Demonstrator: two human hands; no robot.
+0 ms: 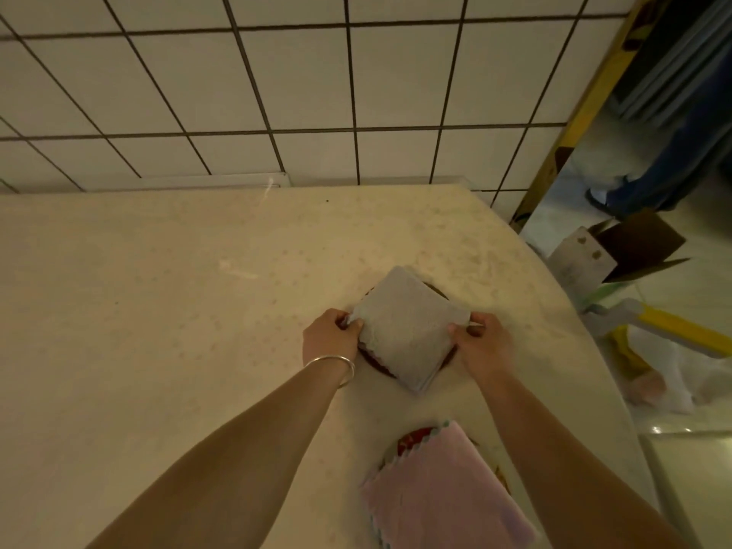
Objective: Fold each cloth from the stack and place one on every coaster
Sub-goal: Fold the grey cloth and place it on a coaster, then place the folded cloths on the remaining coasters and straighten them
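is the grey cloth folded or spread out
Folded. The grey cloth is a compact square with stacked layer edges showing at its near corner, lying over a coaster, pinched by the left hand and right hand.

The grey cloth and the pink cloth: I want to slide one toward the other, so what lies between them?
In the head view, only bare table separates the grey cloth from the pink cloth; the forearms flank that stretch.

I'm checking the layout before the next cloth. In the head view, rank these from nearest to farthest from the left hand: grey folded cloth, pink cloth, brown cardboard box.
1. Grey folded cloth: pinched at its left corner by the left hand.
2. Pink cloth: lower right, near the table edge.
3. Brown cardboard box: far right, on the floor beyond the table.
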